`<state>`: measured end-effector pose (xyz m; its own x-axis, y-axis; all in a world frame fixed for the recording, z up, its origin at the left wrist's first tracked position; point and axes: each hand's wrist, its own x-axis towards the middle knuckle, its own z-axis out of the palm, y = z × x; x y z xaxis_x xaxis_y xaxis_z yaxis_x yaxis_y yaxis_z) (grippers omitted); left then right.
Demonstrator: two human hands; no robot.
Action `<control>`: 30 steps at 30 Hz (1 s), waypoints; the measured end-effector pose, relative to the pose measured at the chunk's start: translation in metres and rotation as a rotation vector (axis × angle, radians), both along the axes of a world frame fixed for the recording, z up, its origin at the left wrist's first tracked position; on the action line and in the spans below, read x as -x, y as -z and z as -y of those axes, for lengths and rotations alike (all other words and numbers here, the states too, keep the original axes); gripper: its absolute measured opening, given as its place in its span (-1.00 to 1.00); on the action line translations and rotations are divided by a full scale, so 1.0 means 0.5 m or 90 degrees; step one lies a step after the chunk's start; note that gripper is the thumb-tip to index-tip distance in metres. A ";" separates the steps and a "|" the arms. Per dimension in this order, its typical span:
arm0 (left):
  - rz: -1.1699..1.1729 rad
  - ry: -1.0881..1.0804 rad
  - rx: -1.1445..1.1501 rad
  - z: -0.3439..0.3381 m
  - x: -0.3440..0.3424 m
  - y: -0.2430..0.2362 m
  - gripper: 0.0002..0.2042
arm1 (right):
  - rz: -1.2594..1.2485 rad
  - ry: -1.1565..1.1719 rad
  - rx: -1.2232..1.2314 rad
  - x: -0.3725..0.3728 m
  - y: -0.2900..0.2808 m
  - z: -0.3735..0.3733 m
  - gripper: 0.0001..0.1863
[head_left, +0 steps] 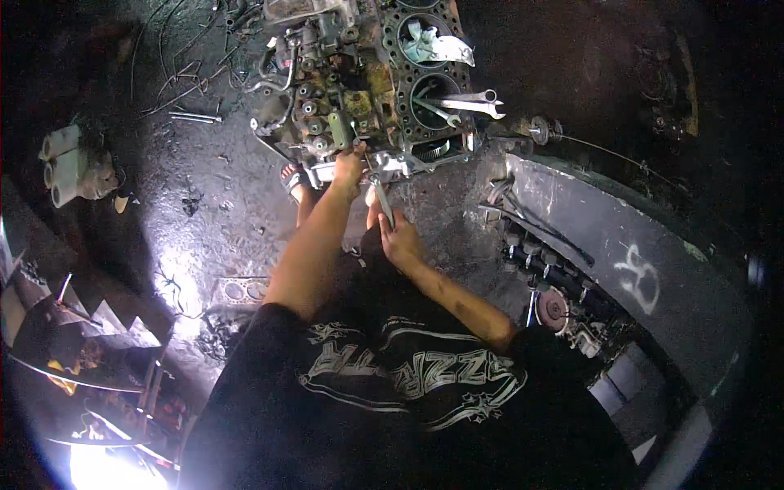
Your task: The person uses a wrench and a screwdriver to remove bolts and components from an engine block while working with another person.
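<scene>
A greasy engine block (394, 110) lies ahead of me, with open cylinder bores along its right side. My right hand (402, 243) is closed around the shank of a wrench (384, 202), whose far end meets the engine's near edge. At that same edge, just left of the wrench, my left hand (349, 170) has its fingers bent together; whatever they hold is too small to make out. Loose spanners (474, 102) rest in the nearest full bore. A pale crumpled rag (437, 46) sits in the bore beyond it.
Left of the engine, thin metal rods (194, 117) and tangled wires (189, 80) lie on the oily floor. Pale tube-like parts (69, 167) stand farther left. A dark panel (604, 216) and another engine assembly (555, 278) are at right. My sandalled foot (294, 178) is beside the engine.
</scene>
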<state>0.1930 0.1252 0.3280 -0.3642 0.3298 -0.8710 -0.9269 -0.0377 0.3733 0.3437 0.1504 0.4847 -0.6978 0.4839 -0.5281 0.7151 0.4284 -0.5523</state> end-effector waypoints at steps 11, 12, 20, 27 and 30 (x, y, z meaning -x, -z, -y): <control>-0.066 0.069 0.067 0.003 -0.007 0.052 -0.72 | 0.294 -0.106 -0.170 -0.021 0.020 0.003 -0.51; -0.065 0.066 0.067 0.002 -0.011 0.060 -0.72 | 0.287 -0.101 -0.185 -0.018 0.026 0.006 -0.51; 0.033 -0.037 0.000 -0.026 -0.068 0.000 -0.59 | 0.246 -0.087 -0.181 -0.043 0.060 0.002 -0.53; -0.251 0.295 0.206 -0.018 -0.117 -0.007 -0.53 | 0.226 -0.105 -0.230 -0.094 0.180 0.002 -0.64; -0.450 0.420 0.364 -0.010 -0.131 0.001 -0.63 | 0.181 -0.104 -0.239 -0.098 0.224 -0.006 -0.66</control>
<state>0.2584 0.1304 0.3275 -0.7385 0.2588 -0.6226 -0.2747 0.7278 0.6284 0.3927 0.1534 0.3728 -0.6342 0.5734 -0.5188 0.7220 0.6792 -0.1320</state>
